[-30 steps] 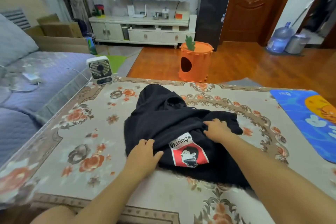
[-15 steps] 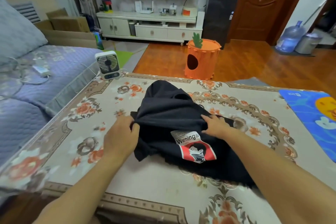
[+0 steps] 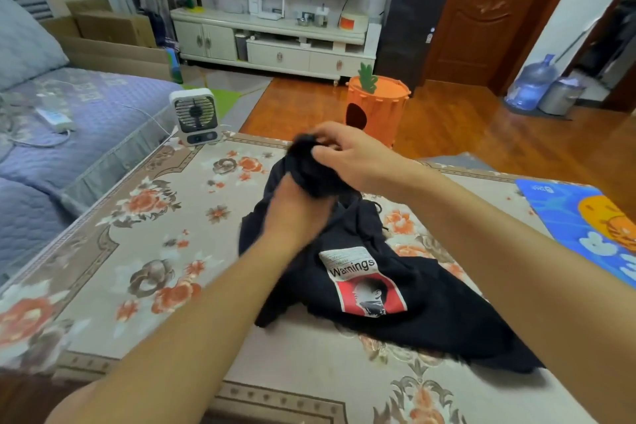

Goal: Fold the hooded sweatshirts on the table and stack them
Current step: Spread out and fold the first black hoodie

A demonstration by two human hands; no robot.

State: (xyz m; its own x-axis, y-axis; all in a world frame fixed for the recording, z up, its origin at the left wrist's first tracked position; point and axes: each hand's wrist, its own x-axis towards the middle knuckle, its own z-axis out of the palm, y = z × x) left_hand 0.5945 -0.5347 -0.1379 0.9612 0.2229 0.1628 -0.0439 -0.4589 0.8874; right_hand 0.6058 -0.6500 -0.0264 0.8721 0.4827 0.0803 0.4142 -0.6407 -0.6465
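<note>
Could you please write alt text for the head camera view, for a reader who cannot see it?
Both hands, the left hand and the right hand, grip a bunched part of a black hooded sweatshirt with a red and white printed patch, lifting it above a floral-patterned table cover. A small white desk fan stands at the table's far left corner.

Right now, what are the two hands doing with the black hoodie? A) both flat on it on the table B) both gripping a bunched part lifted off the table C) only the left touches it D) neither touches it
B: the left hand and right hand both grip a bunched part of the black hoodie, raised above the table.
</note>
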